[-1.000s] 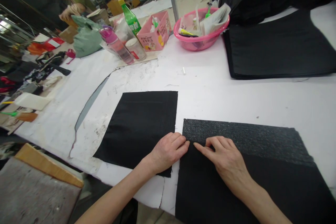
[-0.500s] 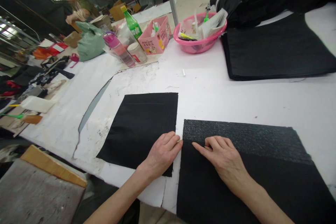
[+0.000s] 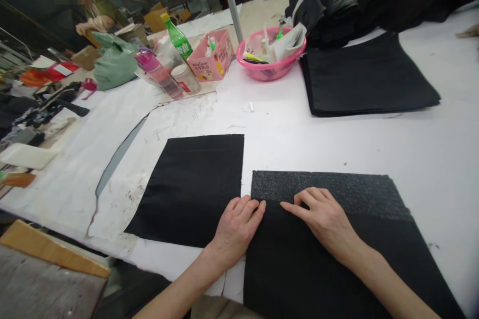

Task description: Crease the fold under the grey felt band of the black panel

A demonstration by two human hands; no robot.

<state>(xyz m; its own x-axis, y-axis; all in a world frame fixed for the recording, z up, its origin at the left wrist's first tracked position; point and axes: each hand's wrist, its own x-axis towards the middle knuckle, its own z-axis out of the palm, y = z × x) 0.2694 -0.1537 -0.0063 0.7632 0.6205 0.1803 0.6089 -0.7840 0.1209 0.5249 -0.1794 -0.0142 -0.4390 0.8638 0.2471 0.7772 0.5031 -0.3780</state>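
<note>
A large black fabric piece lies in front of me, with a speckled dark grey band along its far side. My left hand is closed at the fabric's left edge, thumb and fingertips together where the plain black meets the band. A short way to the right, my right hand is closed over the same border line, its thumb pointing left and its fingers curled; the fingertips are partly hidden. Left of my left hand, a smaller black fabric piece lies flat, apart from the large one.
White paper covers the table, torn at left. A black fabric stack lies at back right, beside a pink basin. A pink box, green bottle and jar stand further left. A person is in the background.
My left hand has moved right, from beside the large fabric's edge onto its corner by the band. My right hand keeps nearly the same spot. The view has shifted slightly.
</note>
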